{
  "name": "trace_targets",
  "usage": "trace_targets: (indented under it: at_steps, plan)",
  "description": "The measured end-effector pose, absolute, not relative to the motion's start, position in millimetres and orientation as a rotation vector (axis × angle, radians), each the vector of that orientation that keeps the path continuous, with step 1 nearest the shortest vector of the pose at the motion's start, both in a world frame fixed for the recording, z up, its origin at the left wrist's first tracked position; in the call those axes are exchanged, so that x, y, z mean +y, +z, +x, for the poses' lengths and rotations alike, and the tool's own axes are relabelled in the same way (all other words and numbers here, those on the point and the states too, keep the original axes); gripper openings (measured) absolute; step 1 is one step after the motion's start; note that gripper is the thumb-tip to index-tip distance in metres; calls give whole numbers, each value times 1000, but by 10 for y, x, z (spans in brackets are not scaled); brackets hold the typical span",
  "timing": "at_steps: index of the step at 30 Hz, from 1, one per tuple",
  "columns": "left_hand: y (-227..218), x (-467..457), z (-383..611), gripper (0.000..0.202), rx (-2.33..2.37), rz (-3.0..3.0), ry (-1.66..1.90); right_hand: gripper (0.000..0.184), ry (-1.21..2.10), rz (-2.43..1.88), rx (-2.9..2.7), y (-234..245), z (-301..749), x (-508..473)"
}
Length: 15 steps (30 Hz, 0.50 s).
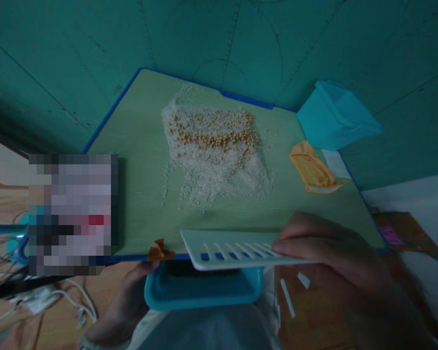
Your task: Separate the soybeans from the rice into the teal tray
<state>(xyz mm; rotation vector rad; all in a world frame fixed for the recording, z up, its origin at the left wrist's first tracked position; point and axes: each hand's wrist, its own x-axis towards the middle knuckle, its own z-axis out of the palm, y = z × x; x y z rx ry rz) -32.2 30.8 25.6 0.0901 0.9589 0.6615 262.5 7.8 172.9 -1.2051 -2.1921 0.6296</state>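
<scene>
Far left: pale cables (pixel 82 301) trail over the wooden floor (pixel 107 279). Above them a pixelated patch (pixel 82 189) covers the left corner of the green board (pixel 142 209); what lies under it cannot be told. Board is blue-edged, set before a darker green surface (pixel 190 29) with ruled lines and arcs.

Left hand (pixel 129 291): closed on the left end of the blue tub (pixel 204 299), thumb up by the rim, other fingers mostly hidden. Just beside the thumb, a twist of orange tape (pixel 160 252) sits on the board's near edge. Tub is below that edge, in front of the wearer's pale clothing (pixel 204 328). A dark layer shows inside along its far side, too dim to identify.

Mid-board: a broad spread of white grains (pixel 222 177), ragged at the borders, a thin trail of strays to the left. Round tan beans (pixel 215 141) lie scattered over its upper part, densest in a band running across; a few sit loose to the right.

White slotted scraper (pixel 233 238): tilted over the near edge, above the tub, apart from the grains. Right hand (pixel 324 248) clamped on its right end, fingers together.

Below, on the floor: a white strip (pixel 287 297) and a scrap (pixel 304 279). Right side of board: crumpled yellow packet (pixel 316 170), light-blue container (pixel 332 116) behind it. Far right: brown cardboard (pixel 410 233) with a pink label (pixel 391 235).
</scene>
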Motion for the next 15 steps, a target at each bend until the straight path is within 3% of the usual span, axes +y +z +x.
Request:
trace_targets:
  at_steps: [12,15]
  plan:
    - [303,44,-175,8,850,-106,514,24,680,-1183,-2245,1721,2600,63]
    - [284,17,-190,29,902,-59,600,25,733,-1143,-2211,1711,2606,52]
